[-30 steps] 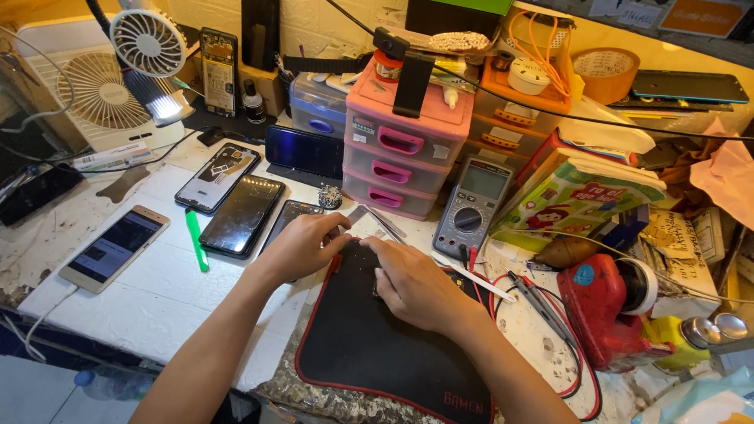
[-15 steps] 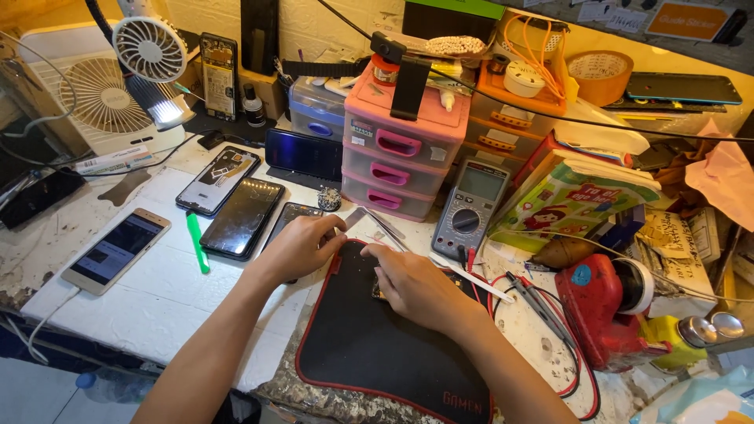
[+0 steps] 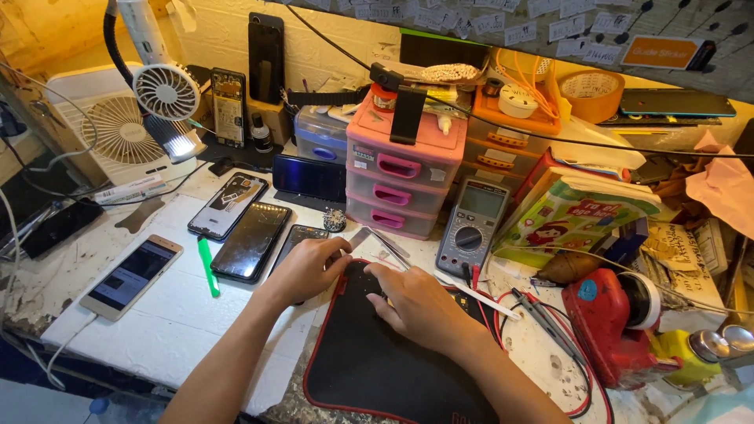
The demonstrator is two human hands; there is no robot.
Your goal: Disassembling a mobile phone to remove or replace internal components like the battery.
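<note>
Two hands meet low in the frame's centre, over the top edge of a black mat with red trim (image 3: 377, 361). Left hand (image 3: 308, 268) rests curled on the mat's upper left corner, its grip closed over something too small to make out. Right hand (image 3: 416, 302) lies knuckles up on the mat, fingers bent under; whether that grip holds anything, I cannot tell. Just left of the left hand, a dark phone (image 3: 251, 241) lies flat on the white worktop (image 3: 169, 322), a green pry tool (image 3: 207, 265) beside it. Up and right of the hands sits a grey multimeter (image 3: 472, 226), pink drawers (image 3: 400, 184) behind.
</note>
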